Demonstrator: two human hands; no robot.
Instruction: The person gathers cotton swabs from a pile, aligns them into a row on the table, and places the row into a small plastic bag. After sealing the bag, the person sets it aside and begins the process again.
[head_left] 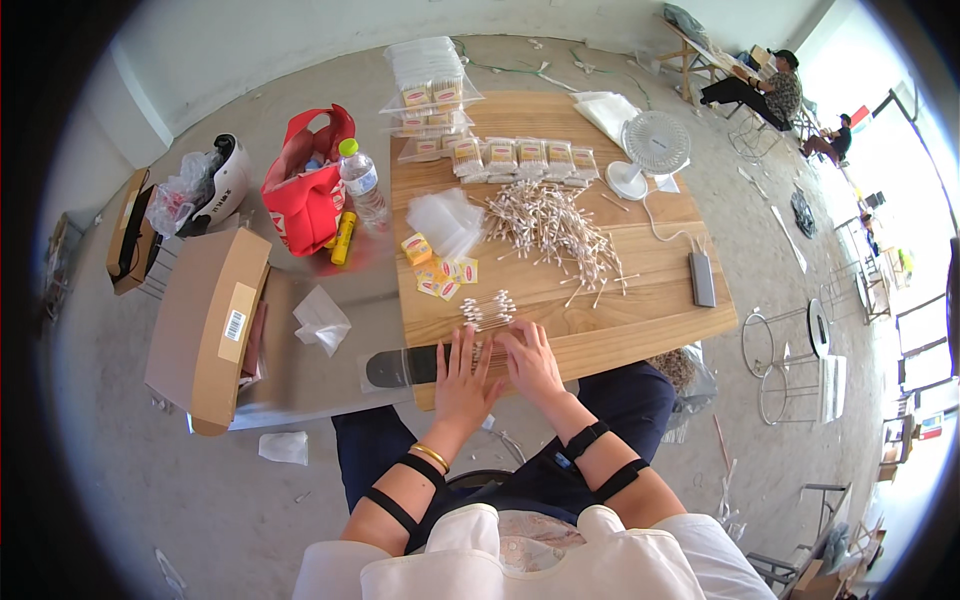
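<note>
My left hand (pixel 463 378) lies with its fingers spread over a small row of cotton swabs (pixel 477 354) at the table's near edge. Beneath it a dark, round-ended strip (pixel 392 369) inside a clear plastic sleeve juts out to the left. My right hand (pixel 534 366) rests close by, its fingers slightly bent and apart, fingertips down by the same swabs; its thumb and palm side are hidden. Just beyond the fingers sits a neat little stack of swabs (pixel 488 311). Farther off a large loose heap of cotton swabs (pixel 555 228) covers the wood.
Small yellow printed cards (pixel 440 278) and clear bags (pixel 446 222) lie left of the heap. Behind stand filled swab packs (pixel 530 156) and a white fan (pixel 656 145). A power bank (pixel 702 279), bottle (pixel 364 190), red bag (pixel 303 200) and cardboard box (pixel 205 320) flank the work area.
</note>
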